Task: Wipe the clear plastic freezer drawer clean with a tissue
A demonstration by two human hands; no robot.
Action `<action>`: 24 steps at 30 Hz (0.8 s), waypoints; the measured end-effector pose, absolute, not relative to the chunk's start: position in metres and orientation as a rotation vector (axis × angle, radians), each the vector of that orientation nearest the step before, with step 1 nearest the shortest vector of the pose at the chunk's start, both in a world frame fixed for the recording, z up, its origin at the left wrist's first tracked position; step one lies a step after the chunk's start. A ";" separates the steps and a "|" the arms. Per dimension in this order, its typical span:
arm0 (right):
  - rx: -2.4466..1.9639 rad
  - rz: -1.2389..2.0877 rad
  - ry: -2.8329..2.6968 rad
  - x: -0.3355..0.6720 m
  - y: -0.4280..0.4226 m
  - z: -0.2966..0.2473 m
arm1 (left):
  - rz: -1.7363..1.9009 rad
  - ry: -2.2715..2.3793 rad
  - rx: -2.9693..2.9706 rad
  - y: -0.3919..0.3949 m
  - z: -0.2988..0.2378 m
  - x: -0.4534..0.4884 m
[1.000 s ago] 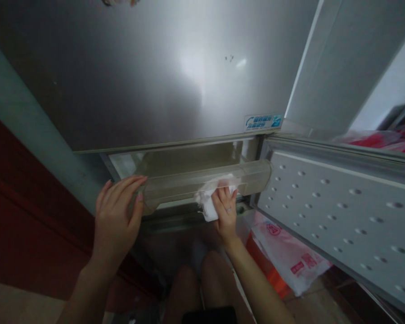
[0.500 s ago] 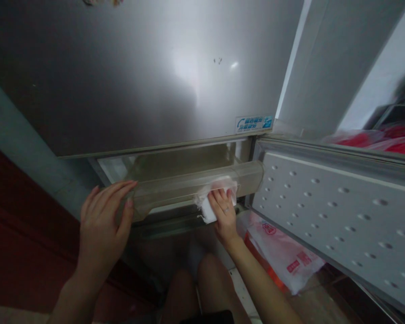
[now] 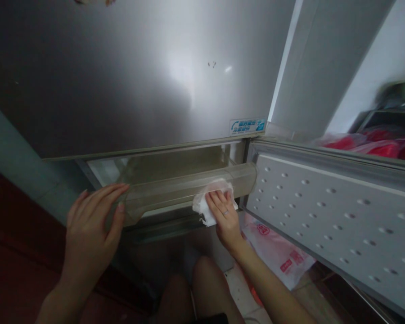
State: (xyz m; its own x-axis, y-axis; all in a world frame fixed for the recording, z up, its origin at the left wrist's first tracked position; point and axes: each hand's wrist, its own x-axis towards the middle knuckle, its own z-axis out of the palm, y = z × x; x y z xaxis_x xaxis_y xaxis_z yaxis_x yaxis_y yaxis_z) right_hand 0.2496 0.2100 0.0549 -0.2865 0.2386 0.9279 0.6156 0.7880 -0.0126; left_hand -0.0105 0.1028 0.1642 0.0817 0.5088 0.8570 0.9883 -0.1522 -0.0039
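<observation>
A pale translucent fridge drawer [image 3: 175,189] is pulled partly out of the lower compartment. My left hand [image 3: 92,220] grips its left end, fingers over the top edge and thumb on the front. A white cloth [image 3: 205,209], thin with a frayed edge, is under the fingers of my right hand [image 3: 224,216], pressed against the drawer's front face right of the middle. A ring is on one of that hand's fingers. The palm side of my right hand is hidden.
The dimpled lower fridge door [image 3: 337,211] stands swung out to the right. Above the drawer is the closed grey upper door [image 3: 138,81] with a blue-lettered sticker [image 3: 247,127]. A white plastic bag with red print [image 3: 280,256] lies on the floor under the open door.
The view has shifted slightly. My right hand still presses the cloth to about the same part of the drawer front, and the cloth looks more spread. My left hand keeps its place.
</observation>
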 end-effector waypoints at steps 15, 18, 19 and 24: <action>-0.591 -0.121 -1.890 0.292 0.175 0.047 | -1.049 -1.534 -1.711 0.106 0.160 -0.013; -0.719 0.010 -1.534 0.307 0.154 0.045 | -1.032 -1.544 -1.692 0.108 0.160 -0.012; -0.765 0.032 -1.384 0.309 0.150 0.046 | -1.032 -1.549 -1.679 0.109 0.160 -0.011; -0.793 0.070 -1.165 0.297 0.177 0.077 | -1.079 -1.562 -1.625 0.111 0.159 -0.005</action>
State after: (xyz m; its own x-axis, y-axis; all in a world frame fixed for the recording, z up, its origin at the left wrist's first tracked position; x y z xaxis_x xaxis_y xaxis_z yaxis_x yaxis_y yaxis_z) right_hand 0.2969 0.1768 0.0766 0.4246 0.4388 0.7919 0.3414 0.7325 -0.5890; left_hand -0.0051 0.1112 0.1585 -0.0395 0.4731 0.8801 0.9906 -0.0970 0.0967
